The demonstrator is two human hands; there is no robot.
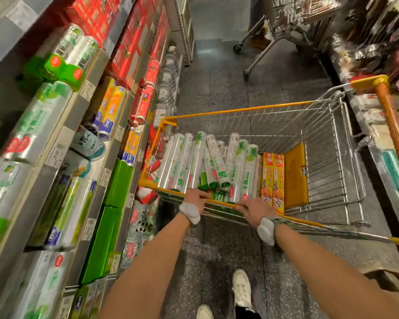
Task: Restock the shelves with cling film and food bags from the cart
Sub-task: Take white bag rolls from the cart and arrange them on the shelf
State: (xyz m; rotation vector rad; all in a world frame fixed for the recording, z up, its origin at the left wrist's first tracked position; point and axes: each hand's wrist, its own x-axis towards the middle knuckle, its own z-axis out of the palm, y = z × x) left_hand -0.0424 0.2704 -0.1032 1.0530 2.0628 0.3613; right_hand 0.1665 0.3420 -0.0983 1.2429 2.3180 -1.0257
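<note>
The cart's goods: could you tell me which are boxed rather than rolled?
The two yellow boxes at the pile's right end; the rest are clear rolls with green print.

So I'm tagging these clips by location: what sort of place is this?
Most likely a supermarket aisle: the left hand and right hand grip a shopping cart loaded with cling film rolls and boxes, price-tagged shelves of similar rolls line the left side, and a second cart stands beyond.

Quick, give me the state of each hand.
Left hand: gripping the cart rim.
Right hand: gripping the same rim.
</note>
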